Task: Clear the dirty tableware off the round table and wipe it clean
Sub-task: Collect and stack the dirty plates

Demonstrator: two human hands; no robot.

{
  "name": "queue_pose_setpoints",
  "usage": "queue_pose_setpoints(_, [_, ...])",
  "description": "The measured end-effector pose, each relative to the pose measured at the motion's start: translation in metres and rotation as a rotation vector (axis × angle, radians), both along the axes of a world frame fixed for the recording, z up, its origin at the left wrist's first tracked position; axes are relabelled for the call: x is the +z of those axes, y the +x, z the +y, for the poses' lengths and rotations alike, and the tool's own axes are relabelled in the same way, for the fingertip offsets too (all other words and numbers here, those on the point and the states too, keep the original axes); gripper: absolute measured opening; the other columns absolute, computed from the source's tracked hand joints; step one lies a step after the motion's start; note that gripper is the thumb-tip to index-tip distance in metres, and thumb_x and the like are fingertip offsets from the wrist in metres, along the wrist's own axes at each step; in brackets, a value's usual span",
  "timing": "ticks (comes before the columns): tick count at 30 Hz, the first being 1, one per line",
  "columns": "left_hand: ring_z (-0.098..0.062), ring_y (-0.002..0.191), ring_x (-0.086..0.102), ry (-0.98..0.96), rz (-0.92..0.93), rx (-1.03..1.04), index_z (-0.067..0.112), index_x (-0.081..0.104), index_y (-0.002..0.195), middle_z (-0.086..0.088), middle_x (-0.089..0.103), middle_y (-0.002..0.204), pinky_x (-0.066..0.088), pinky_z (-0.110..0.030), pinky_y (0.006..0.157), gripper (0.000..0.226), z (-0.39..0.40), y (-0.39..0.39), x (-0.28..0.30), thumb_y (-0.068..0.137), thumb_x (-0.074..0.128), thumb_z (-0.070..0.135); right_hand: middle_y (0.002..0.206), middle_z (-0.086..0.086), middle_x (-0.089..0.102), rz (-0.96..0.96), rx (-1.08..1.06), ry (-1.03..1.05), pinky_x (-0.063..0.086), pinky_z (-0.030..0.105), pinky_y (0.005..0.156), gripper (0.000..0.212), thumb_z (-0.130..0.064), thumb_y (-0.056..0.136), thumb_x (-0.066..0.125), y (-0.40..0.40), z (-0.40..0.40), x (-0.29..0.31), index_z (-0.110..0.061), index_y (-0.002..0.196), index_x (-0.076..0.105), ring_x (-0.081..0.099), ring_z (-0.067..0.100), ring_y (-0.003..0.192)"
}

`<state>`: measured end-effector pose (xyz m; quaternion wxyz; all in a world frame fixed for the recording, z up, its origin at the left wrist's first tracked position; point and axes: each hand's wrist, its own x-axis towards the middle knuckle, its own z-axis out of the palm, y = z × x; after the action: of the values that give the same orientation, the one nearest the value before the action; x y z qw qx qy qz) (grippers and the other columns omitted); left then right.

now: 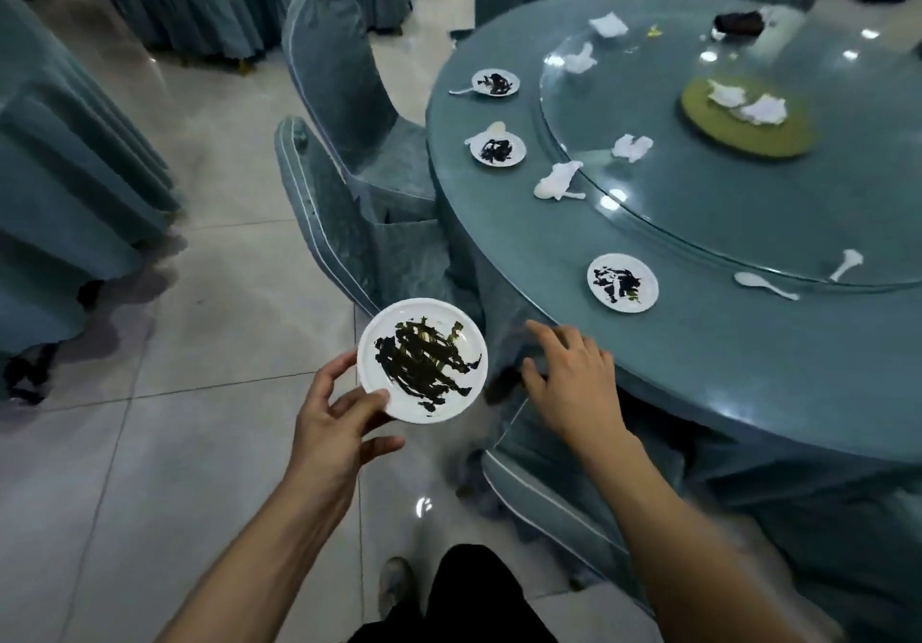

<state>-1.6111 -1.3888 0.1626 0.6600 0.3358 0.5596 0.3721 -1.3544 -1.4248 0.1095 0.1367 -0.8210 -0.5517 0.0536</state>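
Observation:
My left hand [335,420] grips a white plate [422,360] smeared with dark sauce, held over the floor left of the round table [748,358]. My right hand [574,383] hovers with fingers spread beside the table's near edge and holds nothing. Three more dirty white plates lie on the teal cloth: one near me [622,282], one in the middle [498,148] and one further off [495,82]. White spoons [766,285] and crumpled napkins [559,181] are scattered around a glass turntable [748,203].
A yellow-green dish [748,136] with crumpled napkins sits on the turntable, and a dark object [738,23] lies at the far side. Covered chairs [339,93] stand against the table's left, another chair [549,498] below my right hand. Tiled floor [199,443] spreads to the left.

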Motion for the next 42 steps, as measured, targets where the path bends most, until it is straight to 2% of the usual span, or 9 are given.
queue_pose_setpoints(6, [-0.018, 0.074, 0.073, -0.049, -0.003, -0.171, 0.033, 0.059, 0.128, -0.015, 0.074, 0.103, 0.055, -0.029, 0.051, 0.05, 0.052, 0.023, -0.013, 0.092, 0.064, -0.002, 0.117, 0.005, 0.06, -0.002, -0.204, -0.029, 0.042, 0.046, 0.092, 0.046, -0.033, 0.091, 0.061, 0.02, 0.007, -0.009, -0.027, 0.136, 0.053, 0.057, 0.031, 0.105])
queue_pose_setpoints(12, [-0.02, 0.075, 0.071, -0.065, 0.044, -0.309, 0.029, 0.057, 0.132, -0.016, 0.071, 0.115, 0.055, -0.028, 0.051, 0.052, 0.115, 0.061, -0.026, 0.091, 0.065, -0.002, 0.123, 0.008, 0.057, 0.061, -0.361, -0.095, 0.037, 0.045, 0.095, 0.045, -0.032, 0.095, 0.054, 0.063, 0.038, -0.042, -0.025, 0.139, 0.05, 0.054, 0.032, 0.112])
queue_pose_setpoints(18, [-0.017, 0.068, 0.07, -0.048, 0.1, -0.448, 0.028, 0.06, 0.129, -0.011, 0.073, 0.101, 0.056, -0.03, 0.051, 0.051, 0.179, 0.108, -0.031, 0.09, 0.066, -0.004, 0.115, 0.018, 0.061, 0.118, -0.536, -0.12, 0.041, 0.045, 0.084, 0.045, -0.023, 0.089, 0.057, 0.123, 0.086, -0.078, -0.016, 0.133, 0.056, 0.058, 0.04, 0.102])
queue_pose_setpoints(28, [-0.024, 0.078, 0.063, -0.121, 0.096, -0.523, 0.03, 0.062, 0.126, -0.014, 0.069, 0.097, 0.055, -0.03, 0.049, 0.051, 0.242, 0.142, -0.051, 0.089, 0.065, -0.005, 0.126, 0.024, 0.055, 0.272, -0.827, -0.231, 0.044, 0.047, 0.093, 0.053, -0.032, 0.097, 0.051, 0.195, 0.121, -0.122, -0.014, 0.144, 0.035, 0.056, 0.044, 0.112])
queue_pose_setpoints(32, [-0.025, 0.077, 0.062, -0.147, 0.098, -0.538, 0.03, 0.062, 0.127, -0.016, 0.069, 0.095, 0.055, -0.03, 0.049, 0.052, 0.264, 0.142, -0.06, 0.089, 0.066, -0.005, 0.121, 0.027, 0.058, 0.444, -1.011, -0.062, 0.047, 0.045, 0.086, 0.049, -0.024, 0.094, 0.054, 0.204, 0.136, -0.13, -0.012, 0.137, 0.035, 0.058, 0.046, 0.107])
queue_pose_setpoints(35, [-0.024, 0.075, 0.061, -0.144, 0.111, -0.54, 0.03, 0.062, 0.126, -0.016, 0.068, 0.092, 0.055, -0.03, 0.048, 0.052, 0.278, 0.141, -0.061, 0.089, 0.066, -0.006, 0.125, 0.021, 0.06, 0.619, -1.216, 0.097, 0.045, 0.039, 0.089, 0.047, -0.007, 0.089, 0.057, 0.205, 0.146, -0.127, -0.007, 0.133, 0.041, 0.058, 0.04, 0.113])
queue_pose_setpoints(37, [-0.021, 0.073, 0.062, -0.14, 0.115, -0.537, 0.029, 0.061, 0.127, -0.013, 0.069, 0.09, 0.055, -0.03, 0.048, 0.052, 0.285, 0.141, -0.061, 0.089, 0.066, -0.006, 0.124, 0.019, 0.062, 0.713, -1.306, 0.202, 0.045, 0.035, 0.089, 0.045, -0.004, 0.085, 0.06, 0.203, 0.149, -0.13, -0.002, 0.129, 0.049, 0.06, 0.035, 0.114])
queue_pose_setpoints(40, [-0.017, 0.07, 0.065, -0.133, 0.128, -0.517, 0.031, 0.062, 0.128, -0.008, 0.07, 0.085, 0.055, -0.03, 0.05, 0.052, 0.294, 0.137, -0.06, 0.09, 0.066, -0.005, 0.114, 0.017, 0.068, 0.808, -1.297, 0.305, 0.047, 0.028, 0.079, 0.04, -0.008, 0.085, 0.063, 0.189, 0.158, -0.131, -0.001, 0.124, 0.06, 0.065, 0.026, 0.099])
queue_pose_setpoints(42, [-0.013, 0.066, 0.065, -0.133, 0.118, -0.503, 0.031, 0.062, 0.126, -0.005, 0.07, 0.081, 0.055, -0.03, 0.05, 0.051, 0.298, 0.133, -0.058, 0.09, 0.067, -0.004, 0.105, 0.016, 0.07, 0.901, -1.235, 0.415, 0.056, 0.034, 0.075, 0.039, -0.009, 0.084, 0.064, 0.174, 0.167, -0.119, -0.004, 0.122, 0.06, 0.068, 0.023, 0.082])
